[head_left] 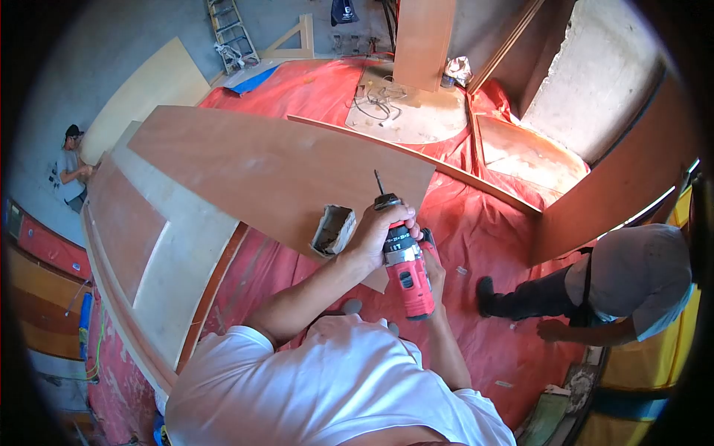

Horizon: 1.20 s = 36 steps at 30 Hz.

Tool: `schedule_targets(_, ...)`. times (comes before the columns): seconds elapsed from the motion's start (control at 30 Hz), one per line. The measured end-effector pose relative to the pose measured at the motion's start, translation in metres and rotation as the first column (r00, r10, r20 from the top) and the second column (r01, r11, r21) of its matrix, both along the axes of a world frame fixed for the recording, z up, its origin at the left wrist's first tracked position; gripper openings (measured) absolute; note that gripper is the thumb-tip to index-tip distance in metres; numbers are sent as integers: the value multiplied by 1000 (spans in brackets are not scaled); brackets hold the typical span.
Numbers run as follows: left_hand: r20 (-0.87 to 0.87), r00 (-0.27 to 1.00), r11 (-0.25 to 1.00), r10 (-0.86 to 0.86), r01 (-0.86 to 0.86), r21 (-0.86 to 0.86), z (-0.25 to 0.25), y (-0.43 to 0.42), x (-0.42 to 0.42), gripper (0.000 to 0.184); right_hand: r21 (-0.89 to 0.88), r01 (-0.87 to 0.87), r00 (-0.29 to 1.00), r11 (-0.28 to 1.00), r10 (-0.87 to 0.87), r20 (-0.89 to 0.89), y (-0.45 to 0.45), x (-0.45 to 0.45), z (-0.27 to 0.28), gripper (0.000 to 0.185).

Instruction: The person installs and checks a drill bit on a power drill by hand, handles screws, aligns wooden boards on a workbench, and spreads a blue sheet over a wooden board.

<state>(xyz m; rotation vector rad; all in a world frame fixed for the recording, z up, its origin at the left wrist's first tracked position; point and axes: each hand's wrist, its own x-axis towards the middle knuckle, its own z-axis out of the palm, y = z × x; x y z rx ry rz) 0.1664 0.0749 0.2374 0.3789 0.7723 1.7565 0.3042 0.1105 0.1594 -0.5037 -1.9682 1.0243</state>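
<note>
A red and black cordless drill (413, 286) is held up in front of my chest, with a drill bit (378, 181) pointing away from me. My left hand (375, 232) is closed around its front end near the black chuck (387, 201). Behind the drill body, my right hand (435, 269) wraps the handle, partly hidden by the tool. Just left of my left hand, an open box (334, 230) with worn pale edges rests on a long brown wood panel (275, 171). What lies inside the box is too dark to make out.
Red sheeting (476, 230) covers the floor. To my right, a person in a grey shirt (632, 271) bends forward beside a tall curved panel (617, 186). Another person (71, 171) works at the far left panels. A ladder (232, 33) leans at the back wall.
</note>
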Motion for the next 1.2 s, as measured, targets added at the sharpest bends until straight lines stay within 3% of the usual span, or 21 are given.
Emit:
schedule_targets(0.1,-6,1000,1000,1,-2,-6,0,-4,-3,11,-61,10,1000,998,-10,6,-1,-2,-10,14)
schedule_targets(0.2,-18,1000,999,15,-15,-31,-4,-2,0,11,46,-18,999,999,19,-34,1,2,-1,16)
schedule_targets(0.4,-19,999,999,38,-38,-34,-3,-3,-4,10,54,1,999,999,-2,33,7,-1,-24,16)
schedule_targets(0.73,-27,999,999,23,-24,-48,-16,-1,-7,12,54,-8,999,999,6,43,2,-1,-14,18)
schedule_targets(0.8,-27,999,988,31,-35,-147,-14,0,-8,19,121,-3,998,993,-5,68,3,-4,-14,20)
schedule_targets(0.87,182,981,997,70,-61,-54,-23,16,-4,17,-218,-71,977,973,111,180,11,0,-55,31)
schedule_targets(0.93,227,974,998,-5,-11,68,-12,15,2,22,-498,-139,985,856,171,19,3,7,-37,35)
schedule_targets(1.0,292,956,999,-23,13,39,-11,16,0,24,-664,-223,975,714,178,-136,-2,12,-19,37)
schedule_targets(1.07,270,961,997,-57,39,71,-11,17,0,25,-701,-245,967,669,224,-124,1,15,-16,34)
schedule_targets(1.1,267,960,995,-79,58,86,-10,16,-1,25,-591,-223,974,775,157,-163,0,11,-17,30)
schedule_targets(1.2,262,959,991,-106,82,102,-8,18,-2,24,-583,-250,968,773,189,-165,2,16,-8,25)
